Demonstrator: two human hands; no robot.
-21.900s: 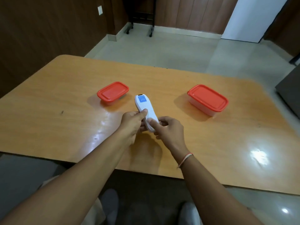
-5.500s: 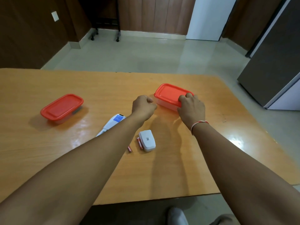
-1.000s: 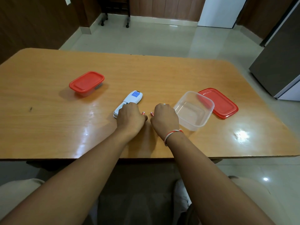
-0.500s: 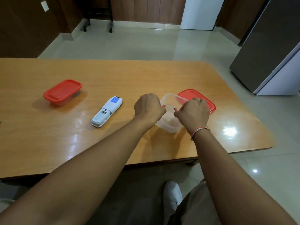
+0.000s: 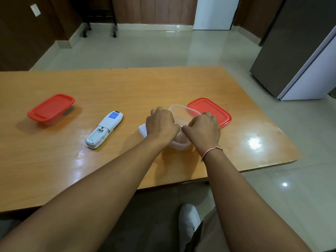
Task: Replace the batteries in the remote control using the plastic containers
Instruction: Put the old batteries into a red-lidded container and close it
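remote control [image 5: 104, 129] lies back-up, battery bay bare, awaiting cells; both curled hands, left hand [image 5: 161, 123] and right hand [image 5: 203, 130], hover over the open container [image 5: 181, 113], grip unclear.

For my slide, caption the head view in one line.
Both hands, left and right, over the open clear container; remote lies back-open, red lid beside.

One cam only, head-worn, wide-angle. Looks fwd and down from above the near edge of the tabletop [image 5: 127, 84], close enough that both forearms fill the lower frame and the hands sit near centre. Top of frame takes in the floor [image 5: 145, 50] and far wall beyond; bottom shows a shoe [image 5: 188, 218] under the edge. No 2nd view, so no overlap.
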